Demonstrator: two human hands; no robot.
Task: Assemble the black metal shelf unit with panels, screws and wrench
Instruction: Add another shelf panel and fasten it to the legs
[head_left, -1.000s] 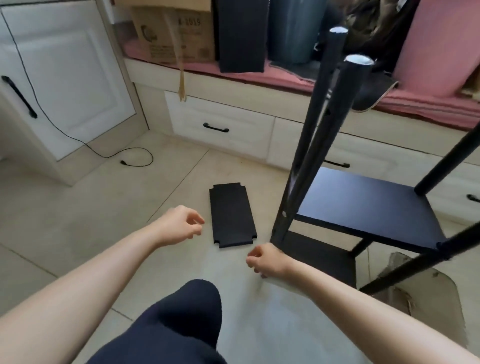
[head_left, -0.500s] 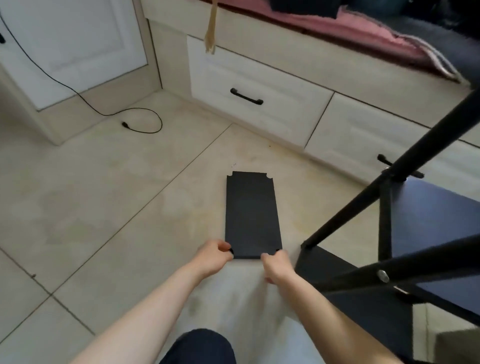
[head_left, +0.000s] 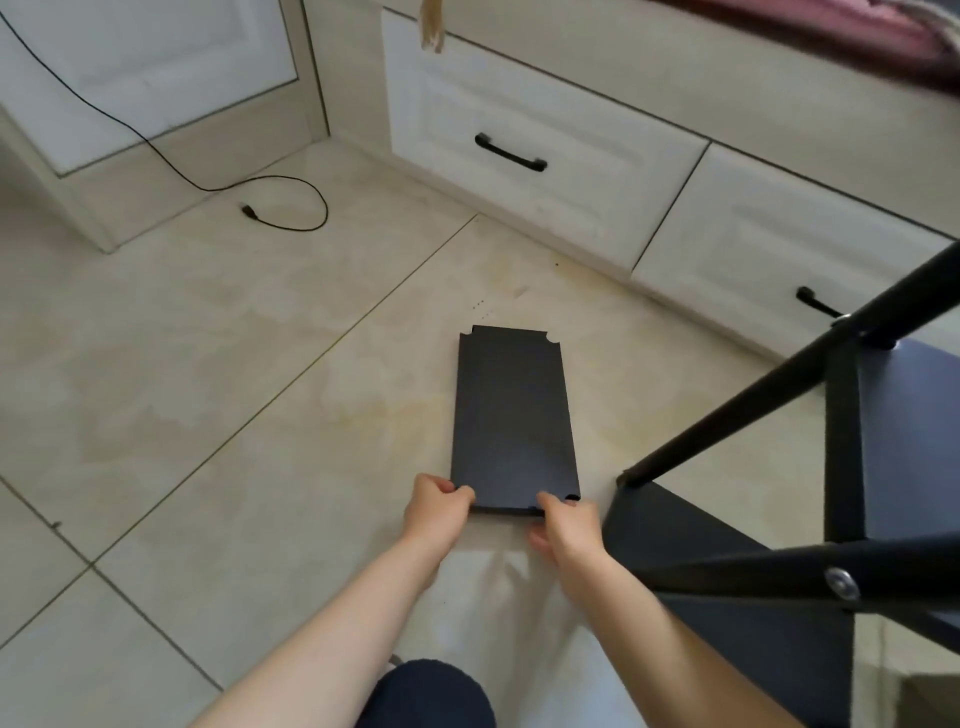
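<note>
Left hand (head_left: 435, 506) and right hand (head_left: 566, 525) pinching panel (head_left: 513, 415) near edge, shelf frame (head_left: 779, 405) close right

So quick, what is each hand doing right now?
Left hand: grips the near left corner of the black shelf panel.
Right hand: grips the panel's near right corner.

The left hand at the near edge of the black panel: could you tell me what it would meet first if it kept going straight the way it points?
The left hand already grips the black panel, so the panel comes first, probably.
</note>
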